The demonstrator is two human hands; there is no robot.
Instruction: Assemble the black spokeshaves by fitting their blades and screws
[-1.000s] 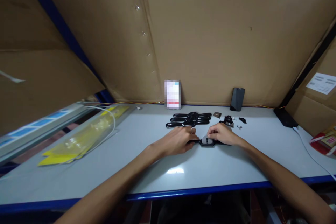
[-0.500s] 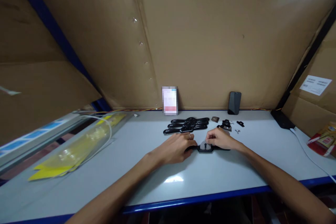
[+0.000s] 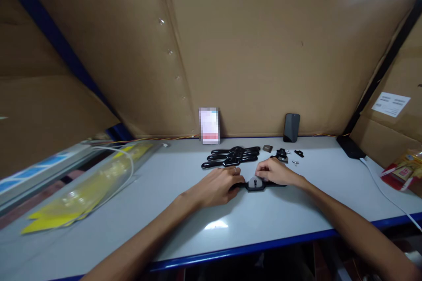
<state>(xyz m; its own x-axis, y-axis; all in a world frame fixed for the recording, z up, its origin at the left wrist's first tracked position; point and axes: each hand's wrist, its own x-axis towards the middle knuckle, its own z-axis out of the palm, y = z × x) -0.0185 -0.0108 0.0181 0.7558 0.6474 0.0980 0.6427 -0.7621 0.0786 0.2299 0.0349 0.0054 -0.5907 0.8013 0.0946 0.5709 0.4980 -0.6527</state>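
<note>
At the far left, the clear sleeve with yellow inside (image 3: 84, 189) lies well apart from your work, so nothing there should crowd you. Your left hand (image 3: 219, 185) is curled round the left end of the black frame (image 3: 256, 189); hold that end down on the table (image 3: 250, 221) firmly enough that it cannot twist. Just behind that hand is the stack of black handled pieces (image 3: 235, 158); your knuckles are near it, so a careless shift could nudge it. Between both hands, the frame lies on the table with the grey plate (image 3: 258, 182) at its middle, the dark keyhole-like slot facing you. Judge the plate by that slot and by its two sides: if they look even with the frame's middle, it probably sits square. Your right hand (image 3: 276, 171) has its fingertips closed on the plate's upper right edge, while the frame's right end passes below the palm. Small fingertip moves should serve better than a push from the arm, and a thin edge may be sharp, so favour the flat faces. Behind that hand, the dark metal parts (image 3: 281, 153) and, farther right, the small silver pieces (image 3: 296, 162) lie loose; a wide sweep might scatter them.
</note>
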